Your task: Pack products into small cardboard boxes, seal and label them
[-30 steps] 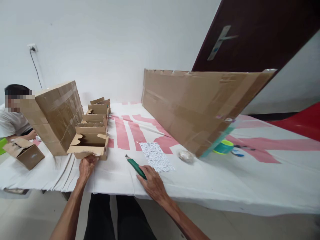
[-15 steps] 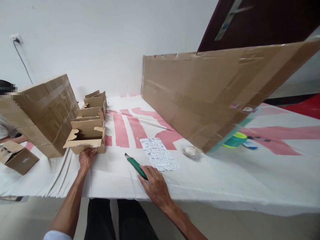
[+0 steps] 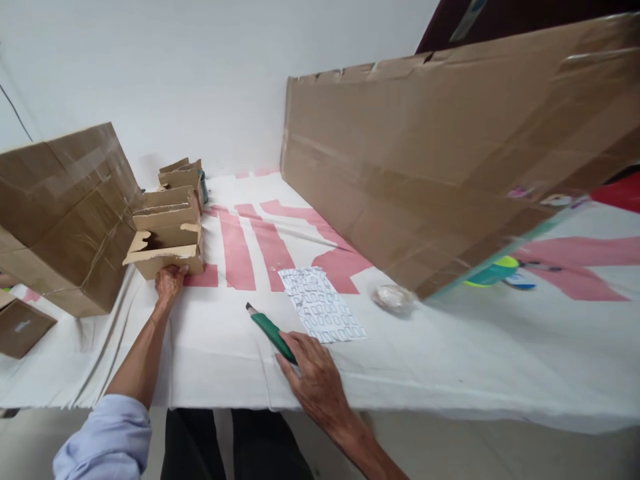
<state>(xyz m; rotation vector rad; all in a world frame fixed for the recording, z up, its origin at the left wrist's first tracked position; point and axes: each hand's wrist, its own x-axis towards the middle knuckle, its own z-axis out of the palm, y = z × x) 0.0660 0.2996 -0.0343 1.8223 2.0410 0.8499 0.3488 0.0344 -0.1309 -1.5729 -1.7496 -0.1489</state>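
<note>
Two hands work the cloth-covered worktop (image 3: 450, 360): the left hand (image 3: 169, 280), reaching further than a second ago, curls its fingers on the nearest open carton (image 3: 165, 248). The right hand (image 3: 313, 373) stays draped over the green utility knife (image 3: 270, 330), grip unclear.

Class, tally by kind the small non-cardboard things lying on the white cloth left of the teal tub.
Green-handled utility knife: 1
White printed paper sheet: 1
Clear round lump, perhaps tape: 1
Total: 3
</note>
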